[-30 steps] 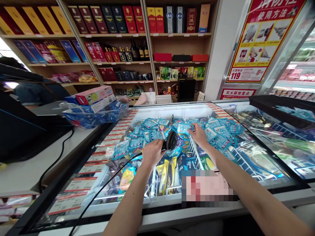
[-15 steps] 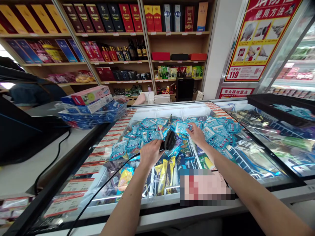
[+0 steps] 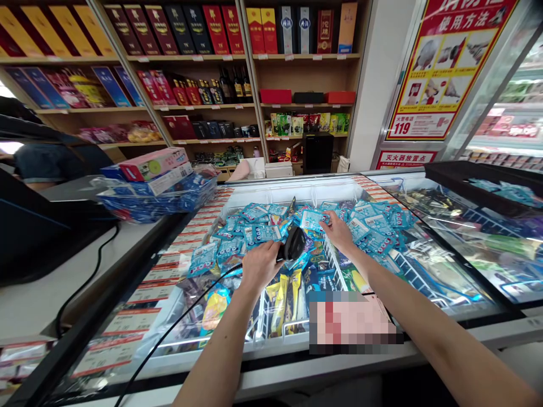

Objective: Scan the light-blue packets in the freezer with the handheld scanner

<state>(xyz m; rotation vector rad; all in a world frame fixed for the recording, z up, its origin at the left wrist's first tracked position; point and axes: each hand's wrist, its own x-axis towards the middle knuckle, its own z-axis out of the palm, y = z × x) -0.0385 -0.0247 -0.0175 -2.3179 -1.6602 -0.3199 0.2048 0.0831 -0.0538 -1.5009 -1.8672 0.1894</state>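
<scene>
My left hand is wrapped round the handle of a black barcode scanner. A black cord runs from it down to the lower left. Just right of the scanner head, my right hand pinches the right edge of a small blue packet, whose pale printed side with a barcode faces up. Many similar blue packets lie spread on the freezer's glass top to the left. Another heap of blue packets lies right of my right wrist.
Beneath the glass of the chest freezer are wire baskets with yellow-wrapped ice creams. A stack of boxes and blue bags stands at the left. A black tray holds blue packets at the right. Stocked shelves line the back wall.
The view has shifted very slightly. Both hands keep their holds, with the scanner and the blue packet in nearly the same places.
</scene>
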